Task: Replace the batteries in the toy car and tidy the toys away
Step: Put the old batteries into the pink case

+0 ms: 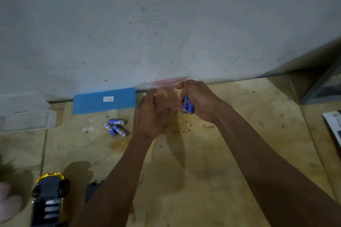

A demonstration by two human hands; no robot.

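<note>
My right hand (198, 100) grips a small bunch of blue batteries (187, 107) and pinches the red-striped top edge of a clear plastic bag (170, 81). My left hand (150, 114) holds the bag's other side, fingers curled at its edge. Three more blue-and-white batteries (115, 127) lie loose on the cardboard floor (203, 162) to the left of my hands. The yellow toy car (49, 201) lies upside down at the bottom left, its dark underside and battery bay facing up. A black cover piece (92, 190) lies just right of it.
A blue flat box (105, 100) with a white label leans at the foot of the grey wall (166, 24). A white carton (25, 116) sits at the far left. Papers (334, 125) and a dark box (324, 84) occupy the right edge. A blurred object fills the bottom-left corner.
</note>
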